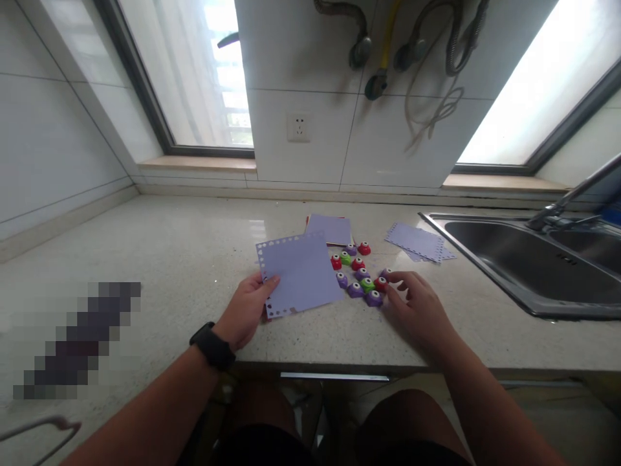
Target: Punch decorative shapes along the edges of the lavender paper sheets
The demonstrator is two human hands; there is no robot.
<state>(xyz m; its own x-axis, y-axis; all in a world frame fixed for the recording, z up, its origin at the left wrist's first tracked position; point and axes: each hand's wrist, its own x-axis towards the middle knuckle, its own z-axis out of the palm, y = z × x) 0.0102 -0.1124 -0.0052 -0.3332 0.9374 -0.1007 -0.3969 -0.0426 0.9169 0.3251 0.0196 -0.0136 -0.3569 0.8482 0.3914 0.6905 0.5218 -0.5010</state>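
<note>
My left hand (pixel 246 309) is closed on a square sheet of lilac paper (pixel 303 275), thumb on top and fingers beneath. Small cut-out shapes line the sheet's left and top edges, with a few along the bottom. To its right lies a cluster of small craft punches in purple, green and red, each with a white button. My right hand (pixel 420 307) reaches in from the right, its thumb and fingertips closed at a red craft punch (pixel 380 284). A green punch (pixel 367 285) and a purple punch (pixel 373 298) sit just left of those fingers.
Behind the cluster lies a stack of lilac paper (pixel 332 228). Further right, several edge-punched sheets (pixel 417 241) overlap beside the steel sink (pixel 490 259). A blurred-out dark object (pixel 82 336) lies on the counter at left. Pipes and a socket (pixel 298 127) are on the back wall.
</note>
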